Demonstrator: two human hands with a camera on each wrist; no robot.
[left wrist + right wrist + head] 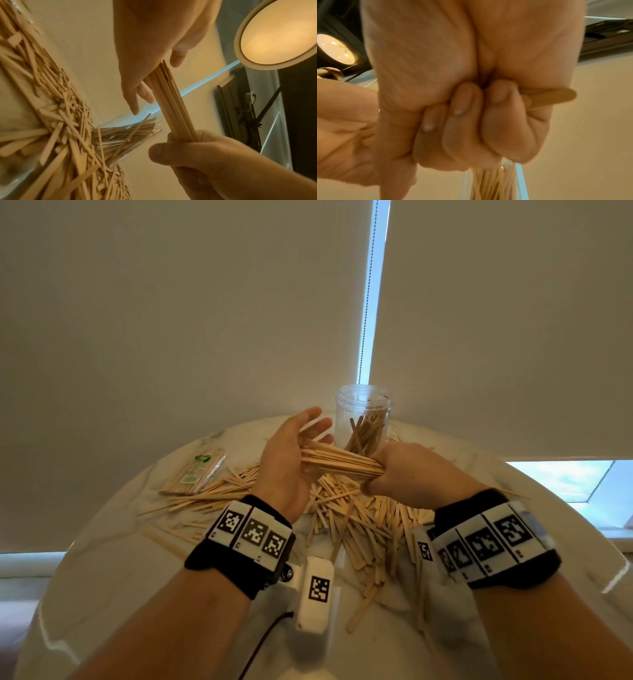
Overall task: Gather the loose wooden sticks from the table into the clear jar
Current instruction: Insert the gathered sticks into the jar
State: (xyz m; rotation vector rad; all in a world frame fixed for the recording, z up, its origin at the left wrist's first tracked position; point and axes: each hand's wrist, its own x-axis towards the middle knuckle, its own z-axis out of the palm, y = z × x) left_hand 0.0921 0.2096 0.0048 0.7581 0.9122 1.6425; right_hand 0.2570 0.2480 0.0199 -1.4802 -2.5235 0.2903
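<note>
My right hand grips one end of a bundle of thin wooden sticks, fingers curled tight round it. The bundle lies level above the table, and its other end rests against the flat palm of my left hand, whose fingers are spread straight. The clear jar stands upright just behind both hands, partly filled with sticks. A big pile of loose sticks covers the table below the hands.
A wrapped pack of sticks lies at the back left of the round marble table. A white tagged device with a black cable sits near the front edge. Roller blinds hang close behind the table.
</note>
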